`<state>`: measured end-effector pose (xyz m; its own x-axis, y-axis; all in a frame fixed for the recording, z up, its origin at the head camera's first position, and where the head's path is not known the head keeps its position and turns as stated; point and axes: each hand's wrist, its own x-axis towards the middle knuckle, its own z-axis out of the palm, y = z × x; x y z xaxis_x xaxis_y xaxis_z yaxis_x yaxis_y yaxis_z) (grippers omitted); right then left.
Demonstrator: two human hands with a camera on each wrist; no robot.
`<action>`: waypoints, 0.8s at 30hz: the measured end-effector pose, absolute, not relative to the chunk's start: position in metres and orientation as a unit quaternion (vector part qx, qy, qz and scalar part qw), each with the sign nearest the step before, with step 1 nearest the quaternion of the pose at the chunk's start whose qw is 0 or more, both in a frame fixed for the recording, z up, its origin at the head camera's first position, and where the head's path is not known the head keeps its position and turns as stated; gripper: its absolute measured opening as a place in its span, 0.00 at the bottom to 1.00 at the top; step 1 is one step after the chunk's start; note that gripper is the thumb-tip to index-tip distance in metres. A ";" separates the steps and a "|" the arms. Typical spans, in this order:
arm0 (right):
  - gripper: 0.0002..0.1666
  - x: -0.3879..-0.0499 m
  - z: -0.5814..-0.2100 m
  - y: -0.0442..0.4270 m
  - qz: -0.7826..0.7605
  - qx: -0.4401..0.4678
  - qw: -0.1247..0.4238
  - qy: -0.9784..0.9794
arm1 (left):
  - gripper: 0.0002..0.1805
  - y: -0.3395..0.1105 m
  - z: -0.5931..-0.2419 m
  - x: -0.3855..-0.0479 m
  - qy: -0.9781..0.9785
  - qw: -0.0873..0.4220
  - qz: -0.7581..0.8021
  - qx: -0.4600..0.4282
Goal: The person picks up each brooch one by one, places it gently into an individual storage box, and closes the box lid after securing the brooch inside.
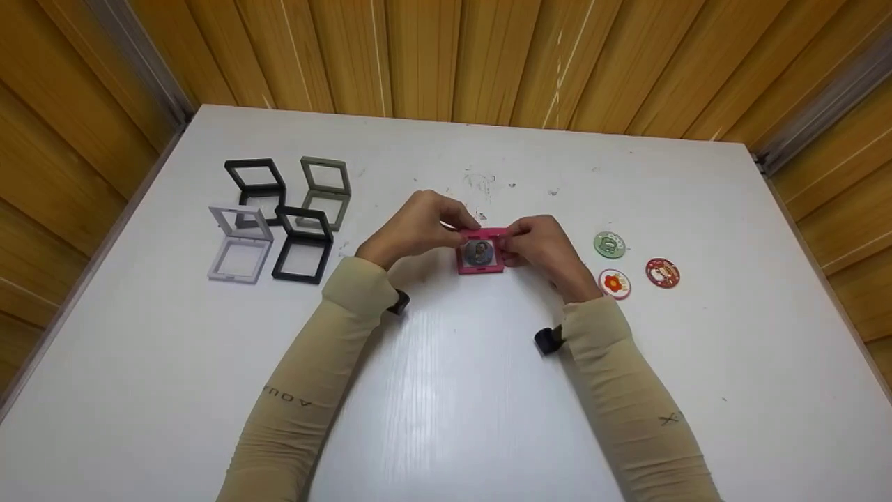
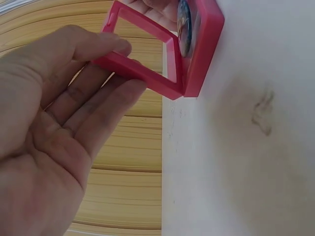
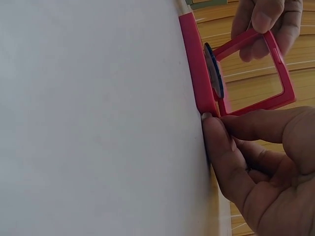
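A pink hinged display frame stands partly open at the table's middle, its base flat on the table. On the base's clear film lies a round dark picture badge. My left hand pinches the raised lid between thumb and fingers at its edge. From the other side, my right hand holds the frame with thumb and finger at a corner by the hinge, as the right wrist view shows. The lid is tilted above the base, and the badge does not touch it.
To the left stand several open display frames: a white one, a green one and two black ones. Right of my hands lie a green badge, a flower badge and a red badge. A wood-look wall borders the table.
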<state>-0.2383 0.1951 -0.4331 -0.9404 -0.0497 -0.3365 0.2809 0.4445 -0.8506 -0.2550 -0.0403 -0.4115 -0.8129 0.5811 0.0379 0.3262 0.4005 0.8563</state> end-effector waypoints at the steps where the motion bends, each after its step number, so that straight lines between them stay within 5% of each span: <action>1: 0.10 -0.238 -0.433 0.195 -0.525 0.068 0.158 0.834 | 0.12 -0.040 -0.411 -0.255 0.826 0.135 0.470 0.280; 24: 0.11 -0.240 -0.434 0.199 -0.509 0.068 0.159 0.843 | 0.11 -0.032 -0.406 -0.248 0.856 0.156 0.377 0.317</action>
